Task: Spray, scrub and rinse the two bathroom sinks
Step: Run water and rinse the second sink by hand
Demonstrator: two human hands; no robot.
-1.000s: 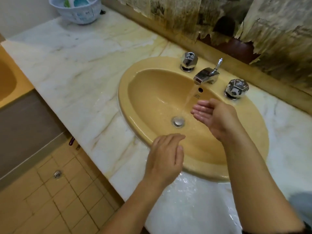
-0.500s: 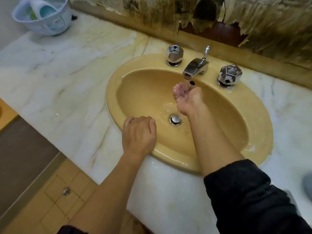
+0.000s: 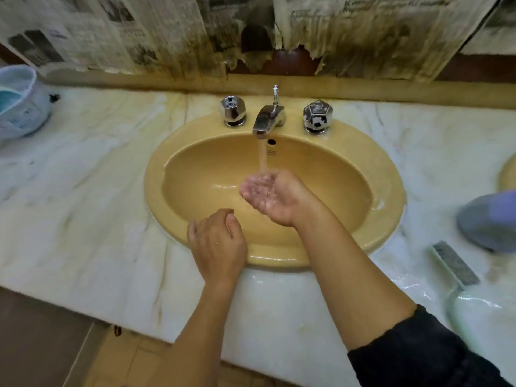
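Note:
A yellow oval sink (image 3: 391,208) is set in a white marble counter (image 3: 83,208). Water runs from the chrome spout (image 3: 266,121), which stands between two chrome knobs (image 3: 233,110) (image 3: 318,116). My right hand (image 3: 270,195) is cupped palm up under the stream inside the bowl and water pools in it. My left hand (image 3: 217,244) rests on the sink's front rim with its fingers loosely curled and nothing in it. The rim of a second yellow sink (image 3: 508,174) shows at the right edge.
A scrub brush (image 3: 453,263) lies on the wet counter to the right, beside a blurred blue-grey object (image 3: 491,219). A white basket (image 3: 19,101) stands at the far left. Peeling, stained newspaper (image 3: 363,37) covers the wall behind. The counter's front is wet.
The view has swung to face the sink squarely. My right hand has lowered and opened into a cup under the stream. My left hand stays on the front rim.

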